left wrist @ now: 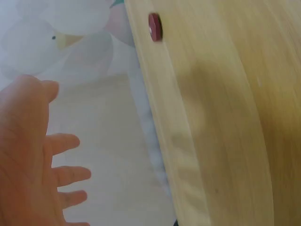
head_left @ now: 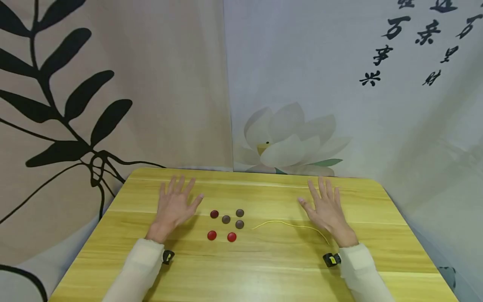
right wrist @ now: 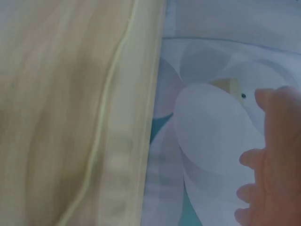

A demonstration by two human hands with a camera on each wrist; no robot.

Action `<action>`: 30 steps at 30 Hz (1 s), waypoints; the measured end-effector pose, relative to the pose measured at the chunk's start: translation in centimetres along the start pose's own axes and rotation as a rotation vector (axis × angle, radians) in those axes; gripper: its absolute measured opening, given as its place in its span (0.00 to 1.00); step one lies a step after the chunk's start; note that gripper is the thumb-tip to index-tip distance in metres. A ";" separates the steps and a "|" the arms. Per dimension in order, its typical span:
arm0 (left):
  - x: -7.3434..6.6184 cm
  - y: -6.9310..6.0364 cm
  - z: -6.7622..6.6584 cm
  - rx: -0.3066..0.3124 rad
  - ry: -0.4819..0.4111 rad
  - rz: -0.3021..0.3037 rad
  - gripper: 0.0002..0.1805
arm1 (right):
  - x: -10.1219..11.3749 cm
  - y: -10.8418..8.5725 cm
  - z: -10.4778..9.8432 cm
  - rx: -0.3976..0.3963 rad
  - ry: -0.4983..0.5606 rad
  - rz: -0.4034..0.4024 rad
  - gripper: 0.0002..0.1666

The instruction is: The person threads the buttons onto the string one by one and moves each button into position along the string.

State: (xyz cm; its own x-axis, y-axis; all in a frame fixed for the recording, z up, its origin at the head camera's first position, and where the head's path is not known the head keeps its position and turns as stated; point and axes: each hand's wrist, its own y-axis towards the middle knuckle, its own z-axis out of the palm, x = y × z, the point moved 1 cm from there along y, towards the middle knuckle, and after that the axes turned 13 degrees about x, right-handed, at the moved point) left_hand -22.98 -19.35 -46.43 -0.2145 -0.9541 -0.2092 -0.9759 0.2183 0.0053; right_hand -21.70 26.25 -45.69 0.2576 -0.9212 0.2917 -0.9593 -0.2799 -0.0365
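My left hand (head_left: 175,207) is spread over the left part of the table, fingers straight and holding nothing. Just right of it lie small round bead-like pieces: a dark red piece (head_left: 214,214), two bright red pieces (head_left: 212,235) and three grey-brown pieces (head_left: 226,219). One dark red piece (left wrist: 155,27) also shows at the top of the left wrist view. On the right, my right hand (head_left: 327,209) has its fingers spread with nothing in them. A thin yellow cord (head_left: 281,222) curves from near the pieces to beneath the right forearm.
The wooden table (head_left: 271,268) has its far edge against a printed cloth backdrop (head_left: 181,84) with leaves, a lotus and dark characters. A black curved strip (head_left: 26,274) shows at the lower left. Each wrist carries a small black camera (head_left: 168,256).
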 end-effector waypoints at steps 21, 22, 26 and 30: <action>-2.2 0.4 2.4 0.024 -0.237 0.091 0.32 | 3.0 1.1 2.6 0.152 0.243 -0.162 0.41; -2.2 0.4 2.5 0.026 -0.247 0.091 0.32 | 3.1 1.1 2.7 0.152 0.246 -0.170 0.40; -2.2 0.1 2.9 0.054 -0.298 0.085 0.30 | 3.9 1.4 3.4 0.160 0.256 -0.208 0.38; -2.1 -0.2 3.2 0.130 -0.350 0.076 0.30 | 4.7 1.6 4.1 0.174 0.259 -0.239 0.36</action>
State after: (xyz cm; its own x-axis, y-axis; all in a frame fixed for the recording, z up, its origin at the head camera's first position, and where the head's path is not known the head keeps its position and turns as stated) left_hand -22.26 -16.74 -49.14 -0.2374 -0.8110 -0.5347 -0.9394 0.3317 -0.0860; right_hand -21.59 20.34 -48.32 0.4123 -0.7319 0.5425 -0.8361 -0.5405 -0.0936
